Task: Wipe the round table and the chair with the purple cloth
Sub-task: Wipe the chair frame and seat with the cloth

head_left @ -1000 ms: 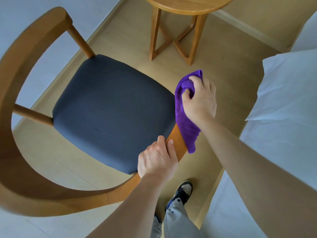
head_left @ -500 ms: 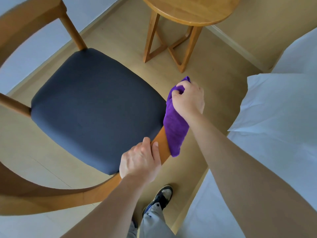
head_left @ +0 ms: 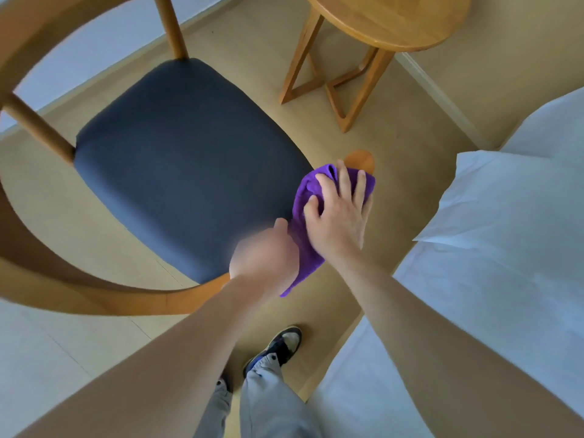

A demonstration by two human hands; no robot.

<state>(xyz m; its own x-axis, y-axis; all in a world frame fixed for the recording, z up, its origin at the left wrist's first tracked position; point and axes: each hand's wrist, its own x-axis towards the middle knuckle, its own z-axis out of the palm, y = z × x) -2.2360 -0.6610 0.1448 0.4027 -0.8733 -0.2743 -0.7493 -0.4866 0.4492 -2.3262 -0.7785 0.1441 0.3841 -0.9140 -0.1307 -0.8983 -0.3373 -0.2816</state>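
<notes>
We saw right hand (head_left: 339,216) spread flat, fingers nearly straight, pressing purple cloth (head_left: 308,248) onto chair (head_left: 189,159) armrest end, beside dark seat. Cloth draped over armrest, tail hanging below. Rounded armrest tip (head_left: 360,159) poked out past fingertips. Left hand (head_left: 265,251) blurred, just beside cloth at seat's near corner; we could not tell its grip. Round table (head_left: 388,20) stood apart, beyond chair. White bedding (head_left: 505,232) at right.
</notes>
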